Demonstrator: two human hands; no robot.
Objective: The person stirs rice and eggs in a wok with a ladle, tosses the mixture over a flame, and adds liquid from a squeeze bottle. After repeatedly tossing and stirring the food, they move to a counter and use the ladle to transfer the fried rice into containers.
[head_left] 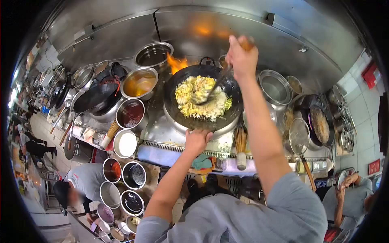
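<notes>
A large black wok (178, 115) holds fried rice (221, 106) with yellow egg and green bits. My right hand (242, 54), raised above the wok's right side, grips the wooden handle of a ladle (204, 96), whose bowl rests in the rice. At the wok's near rim is my left hand (197, 139), its fingers bent over the edge; a cloth between hand and rim cannot be made out. Orange flame (176, 64) rises behind the wok's left side.
Left of the wok stand pots of yellow liquid (139, 83), red sauce (130, 114) and white contents (125, 143). A bamboo brush (240, 148) is at the front edge. Water pot (275, 87) and strainer (299, 135) lie right. Other people (87, 180) are at both sides.
</notes>
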